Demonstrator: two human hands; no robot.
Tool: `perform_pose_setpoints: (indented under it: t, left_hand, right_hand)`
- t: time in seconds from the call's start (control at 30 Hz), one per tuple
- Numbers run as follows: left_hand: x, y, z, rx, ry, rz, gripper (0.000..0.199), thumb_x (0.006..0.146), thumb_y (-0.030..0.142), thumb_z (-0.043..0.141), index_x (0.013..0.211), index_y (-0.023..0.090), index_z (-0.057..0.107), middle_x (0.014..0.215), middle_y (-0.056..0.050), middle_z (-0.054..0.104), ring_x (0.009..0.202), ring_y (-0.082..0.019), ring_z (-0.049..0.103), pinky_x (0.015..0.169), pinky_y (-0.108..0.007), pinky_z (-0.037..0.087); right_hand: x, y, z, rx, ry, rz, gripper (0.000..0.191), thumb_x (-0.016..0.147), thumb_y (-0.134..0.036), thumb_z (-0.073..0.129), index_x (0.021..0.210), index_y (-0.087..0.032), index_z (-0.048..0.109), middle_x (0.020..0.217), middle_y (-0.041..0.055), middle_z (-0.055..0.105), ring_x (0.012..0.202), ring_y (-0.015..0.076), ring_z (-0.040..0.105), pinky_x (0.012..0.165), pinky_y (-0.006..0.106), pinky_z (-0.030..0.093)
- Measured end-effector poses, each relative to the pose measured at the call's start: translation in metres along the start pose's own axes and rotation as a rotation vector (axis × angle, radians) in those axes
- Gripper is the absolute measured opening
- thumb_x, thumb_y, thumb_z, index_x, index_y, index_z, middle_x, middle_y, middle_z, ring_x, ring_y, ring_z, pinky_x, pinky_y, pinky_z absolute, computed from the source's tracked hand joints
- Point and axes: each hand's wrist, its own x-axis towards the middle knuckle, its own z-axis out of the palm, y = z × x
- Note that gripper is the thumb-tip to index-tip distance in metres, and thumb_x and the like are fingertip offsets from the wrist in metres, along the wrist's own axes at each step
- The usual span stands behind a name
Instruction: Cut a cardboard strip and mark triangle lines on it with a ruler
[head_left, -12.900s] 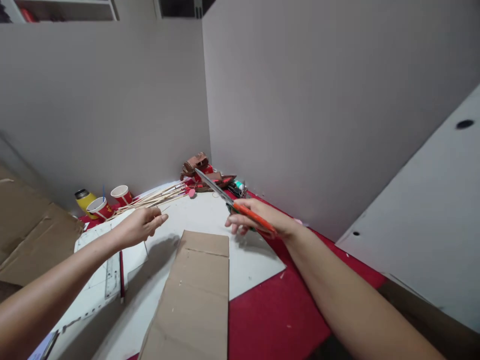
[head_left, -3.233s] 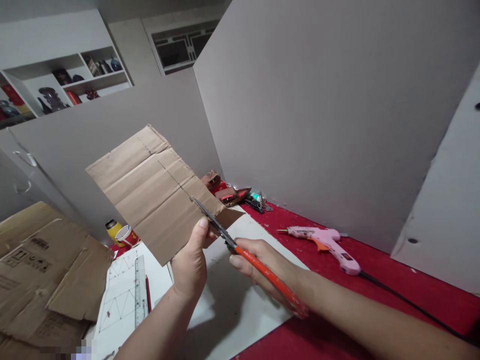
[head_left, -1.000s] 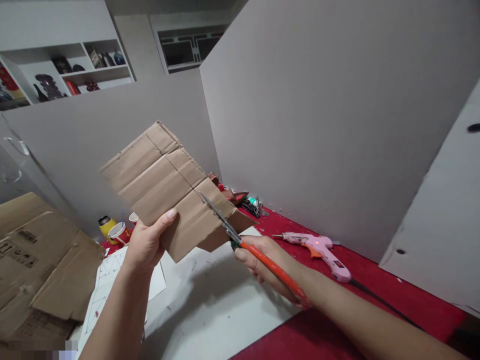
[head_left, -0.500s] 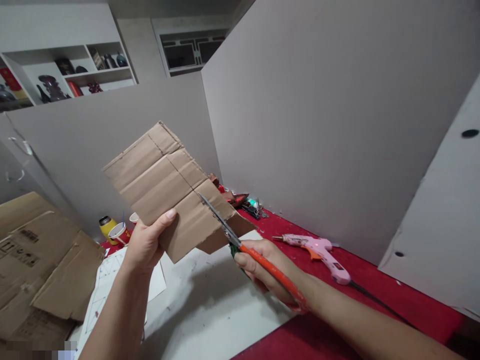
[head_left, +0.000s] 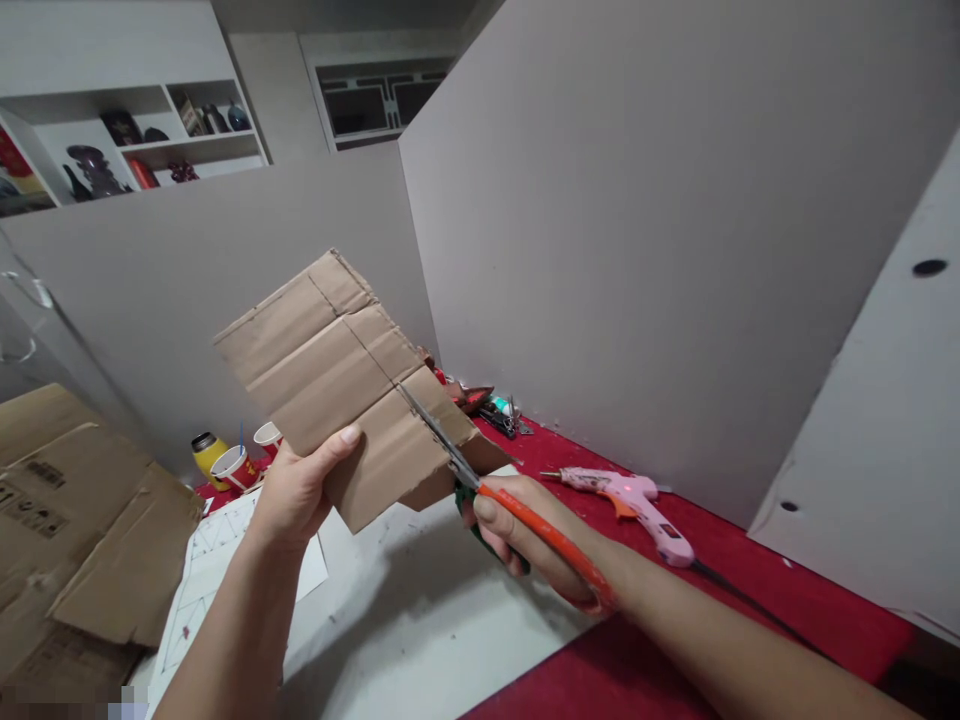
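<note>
A creased piece of brown cardboard is held up in the air, tilted, with a dark line drawn along its right side. My left hand grips its lower left edge, thumb on the near face and fingers hidden behind. My right hand is wrapped round the scissors, which have one orange handle and one green. Their blades lie in the cardboard at the line, and the strip to the right of the cut bends away below. Under both hands lies a white board with a shadow on it.
A pink glue gun with its cord rests on the red cloth at right. Folded cardboard boxes stand at left, near paper cups and a yellow bottle. Small tools lie by the grey wall panel.
The scissors' handles have spread apart slightly, the green one dropping away from the orange. The cardboard has shifted a little to the right and down in the view.
</note>
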Motion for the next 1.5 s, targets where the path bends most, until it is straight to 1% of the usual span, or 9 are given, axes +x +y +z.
perform_pose_setpoints:
  t: [0.13, 0.3, 0.6, 0.7, 0.83, 0.97, 1.13, 1.27, 1.5]
  left_hand:
    - [0.0, 0.001, 0.002, -0.004, 0.003, -0.02, 0.081, 0.058, 0.027, 0.094, 0.131, 0.018, 0.062, 0.101, -0.01, 0.079, 0.112, -0.033, 0.069, 0.091, -0.038, 0.061]
    - [-0.003, 0.004, 0.004, 0.003, 0.013, -0.028, 0.079, 0.057, 0.027, 0.094, 0.129, 0.018, 0.064, 0.098, -0.009, 0.08, 0.113, -0.032, 0.069, 0.093, -0.037, 0.06]
    - [-0.001, 0.007, -0.004, 0.02, -0.044, -0.119, 0.072, 0.063, 0.029, 0.092, 0.129, 0.019, 0.065, 0.109, -0.01, 0.078, 0.103, -0.03, 0.073, 0.085, -0.032, 0.062]
    - [0.0, 0.004, -0.002, 0.026, -0.042, -0.089, 0.073, 0.064, 0.029, 0.091, 0.13, 0.019, 0.064, 0.111, -0.011, 0.077, 0.105, -0.029, 0.072, 0.084, -0.03, 0.062]
    - [0.0, 0.0, 0.002, 0.029, -0.036, -0.043, 0.079, 0.062, 0.028, 0.093, 0.134, 0.019, 0.061, 0.109, -0.01, 0.077, 0.108, -0.03, 0.071, 0.087, -0.033, 0.061]
    - [-0.002, -0.004, 0.006, 0.027, -0.075, -0.078, 0.078, 0.063, 0.028, 0.092, 0.134, 0.019, 0.061, 0.111, -0.011, 0.077, 0.109, -0.03, 0.071, 0.091, -0.037, 0.06]
    - [-0.005, -0.011, 0.01, -0.003, -0.122, -0.112, 0.074, 0.065, 0.028, 0.091, 0.132, 0.02, 0.062, 0.115, -0.011, 0.076, 0.117, -0.031, 0.067, 0.096, -0.038, 0.058]
    - [-0.005, -0.012, 0.009, 0.012, -0.124, -0.114, 0.072, 0.065, 0.029, 0.091, 0.131, 0.021, 0.063, 0.118, -0.011, 0.075, 0.115, -0.031, 0.068, 0.095, -0.038, 0.058]
    - [-0.005, -0.013, 0.008, 0.014, -0.172, -0.146, 0.067, 0.069, 0.03, 0.089, 0.13, 0.019, 0.064, 0.118, -0.01, 0.075, 0.107, -0.027, 0.071, 0.088, -0.031, 0.06]
  right_hand:
    - [-0.004, -0.007, 0.004, 0.026, 0.057, 0.022, 0.066, 0.078, -0.087, 0.045, 0.069, -0.022, 0.045, 0.047, -0.0064, 0.044, 0.04, 0.0081, 0.041, 0.04, 0.021, 0.033]
    - [-0.004, -0.009, 0.001, 0.025, 0.038, 0.014, 0.064, 0.078, -0.085, 0.05, 0.066, -0.022, 0.043, 0.046, -0.0079, 0.041, 0.037, 0.0075, 0.04, 0.038, 0.022, 0.03]
    - [-0.005, -0.009, -0.001, 0.055, 0.035, 0.035, 0.057, 0.078, -0.074, 0.064, 0.067, -0.022, 0.044, 0.048, -0.0096, 0.037, 0.038, 0.0066, 0.035, 0.038, 0.021, 0.027]
    - [-0.001, -0.007, -0.002, -0.045, 0.043, 0.01, 0.059, 0.081, -0.077, 0.056, 0.067, -0.022, 0.042, 0.051, -0.0074, 0.039, 0.042, 0.0078, 0.037, 0.04, 0.022, 0.028]
    - [0.003, -0.005, -0.005, -0.192, 0.057, -0.044, 0.063, 0.085, -0.082, 0.042, 0.069, -0.021, 0.044, 0.062, -0.0021, 0.045, 0.053, 0.0113, 0.044, 0.047, 0.025, 0.038]
    - [0.002, -0.006, -0.006, -0.201, 0.025, -0.044, 0.066, 0.084, -0.085, 0.037, 0.072, -0.021, 0.046, 0.068, -0.0007, 0.048, 0.057, 0.0124, 0.048, 0.053, 0.027, 0.043]
    - [-0.001, -0.005, -0.004, -0.027, 0.05, 0.002, 0.068, 0.082, -0.087, 0.037, 0.076, -0.02, 0.047, 0.065, -0.0016, 0.048, 0.054, 0.0118, 0.049, 0.051, 0.026, 0.042]
    - [-0.001, -0.006, -0.005, -0.12, 0.028, -0.027, 0.067, 0.083, -0.087, 0.033, 0.073, -0.022, 0.045, 0.066, -0.0011, 0.049, 0.055, 0.0128, 0.049, 0.052, 0.028, 0.042]
    - [-0.002, -0.017, -0.012, -0.358, 0.005, -0.175, 0.066, 0.092, -0.08, 0.02, 0.069, -0.022, 0.045, 0.071, 0.0027, 0.052, 0.066, 0.0165, 0.047, 0.065, 0.034, 0.039]
